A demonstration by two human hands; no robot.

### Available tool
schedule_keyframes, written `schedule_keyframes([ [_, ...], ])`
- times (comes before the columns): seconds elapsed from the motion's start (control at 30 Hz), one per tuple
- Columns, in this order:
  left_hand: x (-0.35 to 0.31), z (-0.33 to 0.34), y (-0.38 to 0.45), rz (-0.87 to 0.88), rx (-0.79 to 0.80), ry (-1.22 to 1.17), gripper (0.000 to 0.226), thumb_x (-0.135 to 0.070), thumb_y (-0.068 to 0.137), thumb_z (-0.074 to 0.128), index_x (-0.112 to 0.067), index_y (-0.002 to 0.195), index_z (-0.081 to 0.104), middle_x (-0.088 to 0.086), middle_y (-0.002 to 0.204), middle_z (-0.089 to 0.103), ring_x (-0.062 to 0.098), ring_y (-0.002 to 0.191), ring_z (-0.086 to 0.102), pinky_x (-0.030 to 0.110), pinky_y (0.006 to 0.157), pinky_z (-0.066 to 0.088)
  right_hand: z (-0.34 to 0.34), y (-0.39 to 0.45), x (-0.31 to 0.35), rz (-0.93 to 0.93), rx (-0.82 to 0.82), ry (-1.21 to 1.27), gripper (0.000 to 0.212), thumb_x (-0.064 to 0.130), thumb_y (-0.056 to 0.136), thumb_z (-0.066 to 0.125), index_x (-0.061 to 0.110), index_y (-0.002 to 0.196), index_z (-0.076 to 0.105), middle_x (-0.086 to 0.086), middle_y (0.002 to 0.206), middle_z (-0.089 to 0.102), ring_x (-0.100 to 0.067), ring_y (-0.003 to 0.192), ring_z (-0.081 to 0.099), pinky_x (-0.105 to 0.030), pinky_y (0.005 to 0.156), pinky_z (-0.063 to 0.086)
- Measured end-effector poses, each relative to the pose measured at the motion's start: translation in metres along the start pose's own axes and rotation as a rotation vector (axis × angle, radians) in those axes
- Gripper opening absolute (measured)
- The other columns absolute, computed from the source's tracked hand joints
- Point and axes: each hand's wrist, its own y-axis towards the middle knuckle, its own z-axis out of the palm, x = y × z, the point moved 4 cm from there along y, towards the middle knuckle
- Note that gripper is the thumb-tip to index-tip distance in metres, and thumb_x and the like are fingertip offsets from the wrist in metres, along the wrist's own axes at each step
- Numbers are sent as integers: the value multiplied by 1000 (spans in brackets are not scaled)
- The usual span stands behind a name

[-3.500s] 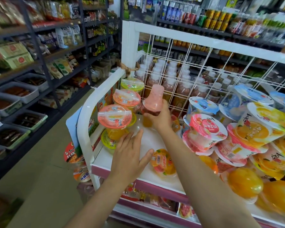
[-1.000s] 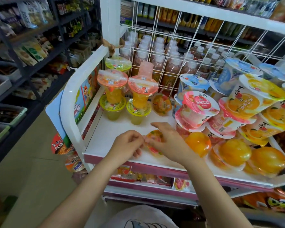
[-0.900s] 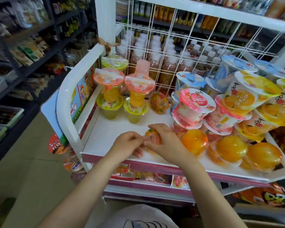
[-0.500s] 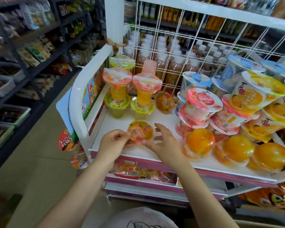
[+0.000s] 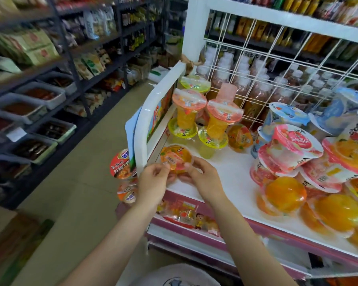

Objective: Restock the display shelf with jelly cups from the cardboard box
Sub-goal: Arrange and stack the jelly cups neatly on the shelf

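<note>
Both hands on one small orange jelly cup (image 5: 176, 157), held tilted with its lid facing the camera, just above the front-left corner of the white display shelf (image 5: 232, 174). Left hand (image 5: 152, 183) pinches the cup's rim at about 7 o'clock, thumb and forefinger closed on it; right hand (image 5: 205, 180) pinches the rim at about 4 o'clock, other fingers loosely curled. Cup looks off the shelf surface, though whether its lower edge touches cannot be told. Cardboard box not in view. Step in hand, as I judge it: setting this cup down in the open patch near the corner. To do it well: level the cup first so its base lands flat, put it at 6 o'clock of the stacked orange-over-green cups (image 5: 186, 118), in line with them, label forward. Keep clear of the white side rail (image 5: 145, 137) at 9 o'clock. Release one hand at a time; foil rim is slippery, so light pinch only. Big peach tub pile (image 5: 291, 149) at 3 o'clock leans, don't nudge it.
</note>
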Motion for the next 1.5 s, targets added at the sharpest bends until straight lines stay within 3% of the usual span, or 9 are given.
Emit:
schedule_keyframes([
  [0.1,-5,-2,-7,45,68,129,35,-36,101,55,-15,75,64,0,68,72,8,61,69,26,66,54,-3,-3,7,2,-22,-45,24,15,95,65,1,115,65,-14,105,70,-22,79,74,-29,71,61],
  [0.2,-26,1,-22,432,23,516,49,-40,98,54,-16,56,52,1,50,53,12,47,50,21,48,35,-34,-9,18,-71,-293,-105,15,22,96,63,9,104,65,-7,91,70,-23,75,73,-36,65,61],
  [0.33,-38,30,-12,957,-116,844,18,-32,92,62,-14,92,65,2,104,62,19,95,56,32,80,45,-79,6,19,-27,-574,46,37,33,96,62,13,125,48,-6,113,62,-22,99,66,-41,88,57],
  [0.5,-7,53,19,972,-95,1116,39,-34,93,48,-9,120,63,12,126,60,36,119,54,53,105,38,-103,81,-22,81,-649,137,89,67,65,63,18,137,45,-13,132,61,-30,117,61,-50,107,44],
  [0.57,-4,52,19,1021,-112,1051,38,-31,93,48,-9,119,65,11,125,62,34,119,54,52,105,38,-108,92,-25,71,-713,214,73,63,68,64,20,126,51,-11,118,69,-25,97,64,-50,100,50],
  [0.7,-6,53,15,1075,-159,972,36,-27,91,51,-8,117,68,11,124,65,33,119,55,51,106,38,-101,89,-4,43,-743,584,11,13,97,61,14,100,52,-8,102,65,-21,65,63,-34,67,57],
  [0.93,-5,53,16,1094,-171,978,35,-25,91,56,-7,118,69,12,123,66,33,117,57,50,107,38,-104,103,-6,115,-739,546,17,-1,93,63,8,90,49,-12,90,63,-17,47,63,-36,56,59],
  [1.27,-6,53,18,1041,-153,981,37,-30,90,52,-10,117,69,9,124,65,30,119,52,51,108,34,-93,76,-7,2,-776,257,31,-1,93,62,16,71,45,-20,83,60,-28,56,61,-48,61,57],
  [1.5,-6,51,17,1041,-144,991,40,-33,91,49,-10,118,68,9,125,64,30,119,50,48,109,29,-88,13,4,-58,-757,-6,17,12,97,61,11,82,51,-17,73,58,-18,48,57,-28,44,50],
])
